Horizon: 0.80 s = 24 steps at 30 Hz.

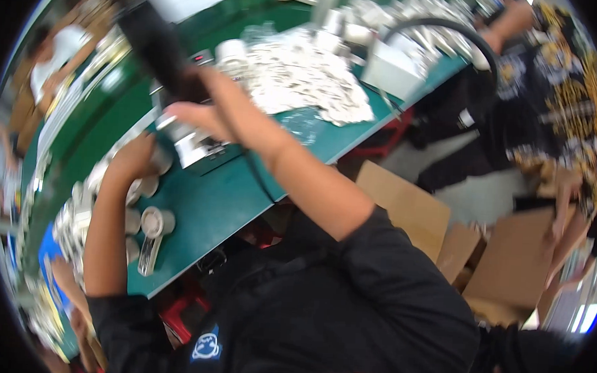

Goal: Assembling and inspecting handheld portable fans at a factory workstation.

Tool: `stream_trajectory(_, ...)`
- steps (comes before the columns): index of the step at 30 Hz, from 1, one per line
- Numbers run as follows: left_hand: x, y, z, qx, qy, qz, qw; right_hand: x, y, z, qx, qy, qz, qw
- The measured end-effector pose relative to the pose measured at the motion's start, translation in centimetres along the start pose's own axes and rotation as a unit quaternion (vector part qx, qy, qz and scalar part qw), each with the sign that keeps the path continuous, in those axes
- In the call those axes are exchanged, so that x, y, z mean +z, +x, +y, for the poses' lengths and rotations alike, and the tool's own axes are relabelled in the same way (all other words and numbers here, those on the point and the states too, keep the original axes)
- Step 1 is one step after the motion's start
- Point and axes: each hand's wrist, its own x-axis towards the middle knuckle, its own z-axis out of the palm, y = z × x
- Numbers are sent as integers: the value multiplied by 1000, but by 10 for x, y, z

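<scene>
My right hand [211, 111] is up over the bench with its fingers around the lower end of a blurred, long black tool [151, 40]; its exact kind is unclear. The thumb points left, over a small silver metal fixture [199, 151] on a dark base. A thin black cord [258, 178] hangs below my forearm. My left hand [134, 156] is curled among white cylindrical parts at the left, right beside a white round part [160, 159]. Its fingertips are hidden. Nearer me lies a white part with a round cup and long handle [153, 236].
On the green bench [227, 196] sits a large heap of small white pieces [304, 82], with a white box [394, 66] to its right. Cardboard boxes [405, 205] and red stools [180, 319] stand below the edge. Other people work at the left and right.
</scene>
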Motion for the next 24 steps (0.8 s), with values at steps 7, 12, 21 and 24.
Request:
stream_trajectory(7,-9,-2,21,24,-39,-22,999,-12,-14,15,29,50,21,998)
stream_trajectory(12,-37,-47,31,42,-162,115,979,-13,-27,14,-13,27,37,999)
stream_trajectory(21,-20,-123,183,373,-396,77,836,-13,-25,18,-7,-30,10,999)
stream_trajectory(24,4,-103,224,381,-310,-114,864,-12,-21,31,-11,-62,10,998)
